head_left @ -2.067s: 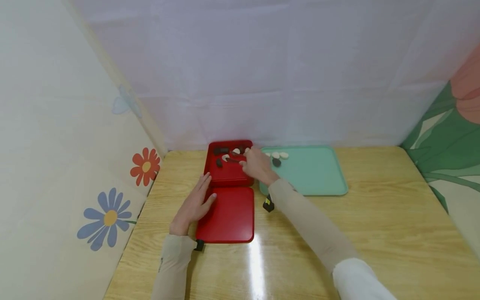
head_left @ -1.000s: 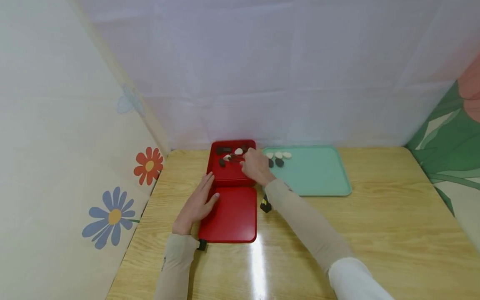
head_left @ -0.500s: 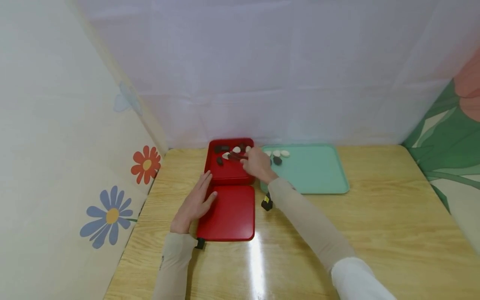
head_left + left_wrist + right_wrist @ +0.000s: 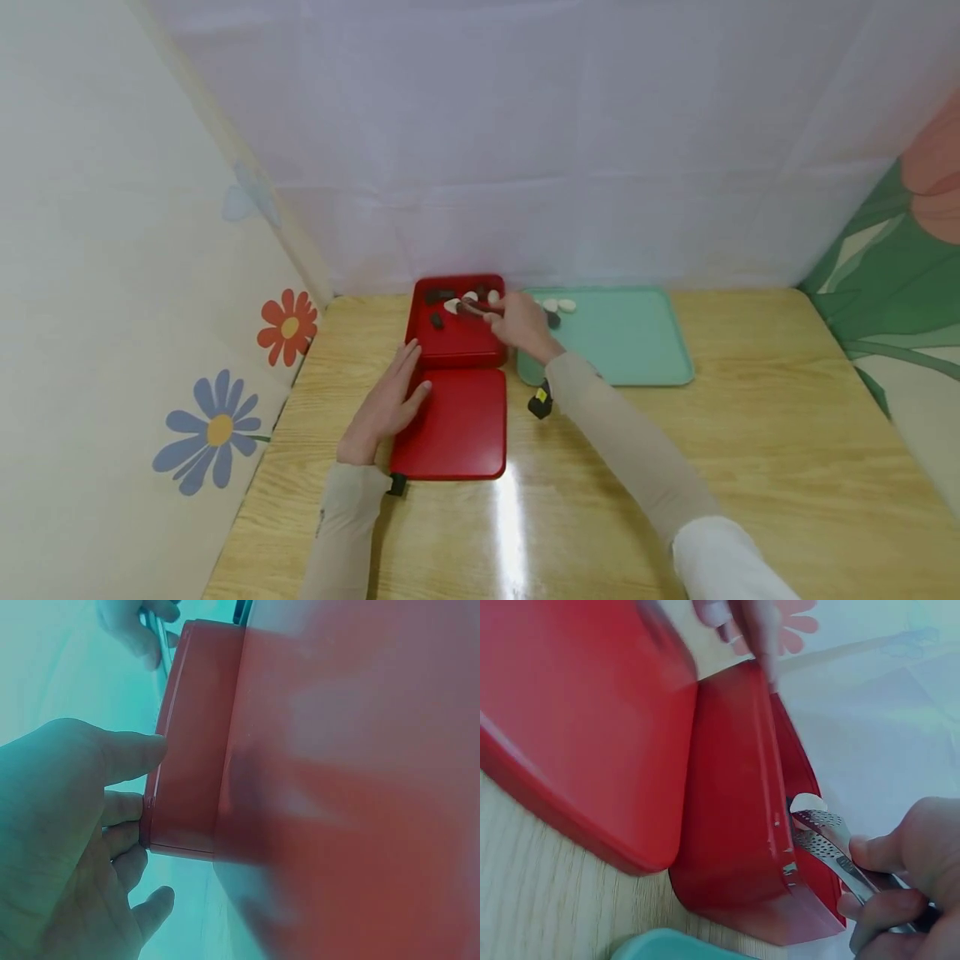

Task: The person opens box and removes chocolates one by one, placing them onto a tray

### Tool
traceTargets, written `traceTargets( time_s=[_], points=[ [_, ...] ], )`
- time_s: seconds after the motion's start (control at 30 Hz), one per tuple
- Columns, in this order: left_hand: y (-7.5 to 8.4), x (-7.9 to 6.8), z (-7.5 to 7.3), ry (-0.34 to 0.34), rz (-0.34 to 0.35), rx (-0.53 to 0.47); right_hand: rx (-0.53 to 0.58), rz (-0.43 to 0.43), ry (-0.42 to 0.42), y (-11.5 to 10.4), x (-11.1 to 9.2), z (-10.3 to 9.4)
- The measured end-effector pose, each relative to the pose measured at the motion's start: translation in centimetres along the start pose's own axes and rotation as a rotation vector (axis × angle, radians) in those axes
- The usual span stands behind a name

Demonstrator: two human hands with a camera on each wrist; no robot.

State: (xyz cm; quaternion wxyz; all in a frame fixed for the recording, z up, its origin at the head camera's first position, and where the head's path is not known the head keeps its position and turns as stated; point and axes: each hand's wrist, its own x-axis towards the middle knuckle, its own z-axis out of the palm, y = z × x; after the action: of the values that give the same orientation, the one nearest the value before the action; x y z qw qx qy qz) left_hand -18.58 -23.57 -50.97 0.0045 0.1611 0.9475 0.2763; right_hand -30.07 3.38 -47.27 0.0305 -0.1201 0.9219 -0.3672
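My right hand point(image 4: 522, 323) grips metal tongs point(image 4: 832, 851) with perforated ends, which reach into an open red box point(image 4: 457, 362). A white stone point(image 4: 808, 802) shows right at the tong tips in the right wrist view. Inside the box in the head view lie another white stone point(image 4: 452, 306), a dark stone point(image 4: 437, 321), a dark block point(image 4: 440, 296) and a few more pieces. My left hand point(image 4: 381, 410) rests at the box's front left corner, and its fingertips touch the box rim in the left wrist view.
The red lid point(image 4: 450, 427) lies flat in front of the box on the wooden table point(image 4: 765, 450). A mint-green tray point(image 4: 630, 346) stands right of the box, with several white stones point(image 4: 567, 306) and a dark stone point(image 4: 553, 320) at its left end.
My right hand and the tongs have shifted slightly right and towards the back within the box. The left hand keeps its place. Part of the tray's dark stones is now behind the right hand.
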Motion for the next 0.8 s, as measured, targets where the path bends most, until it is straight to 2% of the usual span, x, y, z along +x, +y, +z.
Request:
traceTargets(
  time_s=[0.17, 0.33, 0.5, 0.8],
  points=[
    [-0.1, 0.1, 0.0, -0.014, -0.009, 0.002, 0.073, 0.021, 0.013, 0.4, -0.5, -0.5],
    [-0.3, 0.2, 0.2, -0.004, 0.004, 0.005, 0.164, 0.082, -0.007, 0.4, -1.2, -0.7],
    [-0.6, 0.3, 0.4, 0.004, 0.022, 0.006, 0.187, 0.122, 0.000, 0.3, -1.8, -1.1],
    [-0.6, 0.3, 0.3, -0.004, 0.005, 0.011, 0.250, 0.120, 0.005, 1.0, -3.4, -2.7]
  ],
)
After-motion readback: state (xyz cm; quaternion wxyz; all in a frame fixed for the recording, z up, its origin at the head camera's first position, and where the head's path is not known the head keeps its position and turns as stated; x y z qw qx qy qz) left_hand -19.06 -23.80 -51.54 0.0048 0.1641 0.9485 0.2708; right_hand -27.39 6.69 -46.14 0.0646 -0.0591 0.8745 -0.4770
